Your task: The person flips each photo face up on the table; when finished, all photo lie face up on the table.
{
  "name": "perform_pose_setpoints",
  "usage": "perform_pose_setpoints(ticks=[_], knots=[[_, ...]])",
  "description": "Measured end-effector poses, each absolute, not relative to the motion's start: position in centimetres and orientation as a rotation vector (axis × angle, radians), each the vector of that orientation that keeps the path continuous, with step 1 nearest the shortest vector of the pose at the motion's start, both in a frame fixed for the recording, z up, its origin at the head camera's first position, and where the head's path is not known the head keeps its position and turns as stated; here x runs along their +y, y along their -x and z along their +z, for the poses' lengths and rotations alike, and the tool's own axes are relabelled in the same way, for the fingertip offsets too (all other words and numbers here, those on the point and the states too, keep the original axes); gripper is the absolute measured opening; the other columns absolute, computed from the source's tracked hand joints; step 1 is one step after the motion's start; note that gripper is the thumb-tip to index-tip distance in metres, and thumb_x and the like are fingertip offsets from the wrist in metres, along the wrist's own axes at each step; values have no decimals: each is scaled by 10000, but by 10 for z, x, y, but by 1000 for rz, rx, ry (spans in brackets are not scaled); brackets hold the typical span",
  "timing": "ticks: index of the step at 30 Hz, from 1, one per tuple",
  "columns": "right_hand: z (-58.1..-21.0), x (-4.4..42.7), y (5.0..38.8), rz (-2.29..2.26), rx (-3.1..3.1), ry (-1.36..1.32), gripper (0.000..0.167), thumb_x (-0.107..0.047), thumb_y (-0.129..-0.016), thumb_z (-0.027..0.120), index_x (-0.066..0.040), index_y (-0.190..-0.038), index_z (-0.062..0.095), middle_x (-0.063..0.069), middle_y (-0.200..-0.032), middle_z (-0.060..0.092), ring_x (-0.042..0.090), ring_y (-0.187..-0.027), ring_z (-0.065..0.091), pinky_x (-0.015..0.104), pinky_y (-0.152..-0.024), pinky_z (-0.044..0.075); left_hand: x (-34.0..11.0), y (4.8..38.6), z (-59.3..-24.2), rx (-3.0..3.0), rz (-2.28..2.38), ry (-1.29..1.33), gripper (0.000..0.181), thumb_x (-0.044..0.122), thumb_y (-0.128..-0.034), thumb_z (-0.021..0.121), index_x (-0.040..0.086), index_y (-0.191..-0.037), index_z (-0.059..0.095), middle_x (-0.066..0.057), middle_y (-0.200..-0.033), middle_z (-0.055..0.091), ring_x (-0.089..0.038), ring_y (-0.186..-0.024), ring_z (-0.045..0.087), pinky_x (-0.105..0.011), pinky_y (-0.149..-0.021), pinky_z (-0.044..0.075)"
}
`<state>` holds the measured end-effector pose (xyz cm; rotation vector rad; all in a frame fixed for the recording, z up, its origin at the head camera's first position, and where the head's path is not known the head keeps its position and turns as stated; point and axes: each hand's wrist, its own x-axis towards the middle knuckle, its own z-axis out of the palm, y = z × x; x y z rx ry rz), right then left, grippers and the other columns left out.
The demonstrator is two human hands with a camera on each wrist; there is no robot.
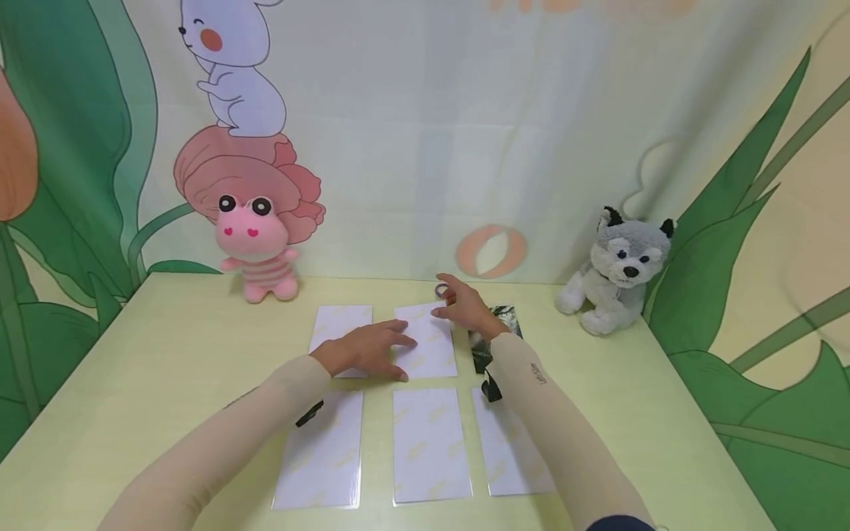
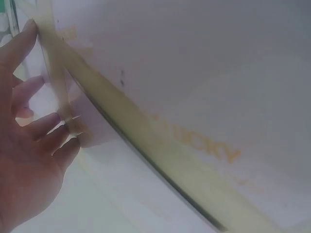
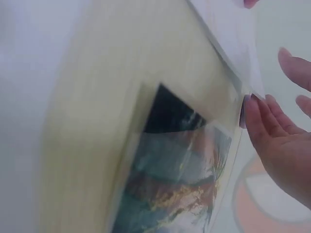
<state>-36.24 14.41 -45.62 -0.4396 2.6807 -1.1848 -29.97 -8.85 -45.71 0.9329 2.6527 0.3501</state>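
Presently, the white rectangular card (image 1: 428, 354), middle of the far row, lies on the pale-yellow desk (image 1: 166, 383), long axis pointing forward. The left hand (image 1: 372, 349) spreads released fingers over its left edge; whether the right hand (image 1: 467, 304) pinches its far-right corner, one cannot tell.

The head camera looks forward and down over the desk (image 1: 199, 343). The left wrist one sits close, the left hand (image 2: 31, 162) at its left edge. The right wrist one, close too, has the right hand (image 3: 286, 150) at its right edge, and shares the dark picture (image 3: 170, 174) with the head view.
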Motion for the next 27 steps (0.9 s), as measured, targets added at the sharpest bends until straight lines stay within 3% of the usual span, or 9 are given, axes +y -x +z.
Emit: perform_pose_setpoints(ticks=[5, 9, 12, 16, 19, 23, 27], knots=[[-458, 142, 363, -1345, 2591, 333, 762, -151, -934, 705, -185, -1575, 295, 202, -1298, 550, 344, -1159, 598, 425, -856, 562, -90, 299, -457, 2655, 351, -929, 673, 481, -842, 762, 195, -1422, 571, -169, -1616, 322, -323, -1511, 289, -503, -1180, 320], [-461, 141, 363, -1415, 2524, 252, 727, -145, -941, 695, -176, -1565, 324, 199, -1215, 604, 274, -997, 624, 361, -773, 545, -89, 299, -458, 2659, 343, -928, 683, 486, -841, 762, 212, -1433, 560, -150, -1623, 316, -304, -1515, 285, -485, -1187, 313], [-464, 139, 362, -1416, 2503, 237, 669, -143, -953, 679, -149, -1544, 366, 215, -1261, 619, 278, -1022, 644, 347, -774, 542, -87, 301, -459, 2660, 344, -921, 693, 486, -839, 764, 222, -1442, 549, -138, -1627, 312, -297, -1517, 282, -485, -1188, 311], [-466, 135, 359, -1424, 2506, 243, 552, -110, -972, 641, -92, -1488, 445, 224, -1378, 571, 366, -1220, 602, 406, -852, 562, -86, 303, -461, 2669, 327, -921, 707, 496, -836, 764, 229, -1451, 538, -134, -1628, 313, -293, -1514, 290, -478, -1186, 318], [-466, 133, 356, -1460, 2487, 233, 490, -78, -980, 617, -66, -1451, 480, 233, -1366, 575, 381, -1224, 597, 415, -853, 561, -86, 303, -462, 2676, 315, -923, 714, 497, -832, 769, 229, -1452, 537, -135, -1625, 318, -295, -1510, 299, -467, -1185, 323], [-466, 133, 355, -1491, 2465, 216, 470, -70, -978, 619, -65, -1431, 496, 241, -1319, 607, 361, -1152, 640, 384, -807, 564, -86, 302, -459, 2670, 316, -917, 723, 474, -830, 781, 224, -1459, 528, -148, -1624, 316, -309, -1505, 306, -468, -1185, 322], [-466, 136, 357, -1532, 2453, 215, 465, -76, -962, 645, -64, -1408, 512, 207, -1157, 662, 258, -933, 680, 326, -723, 546, -83, 302, -454, 2658, 343, -915, 743, 444, -831, 790, 209, -1476, 504, -182, -1619, 308, -334, -1498, 313, -477, -1188, 315]])
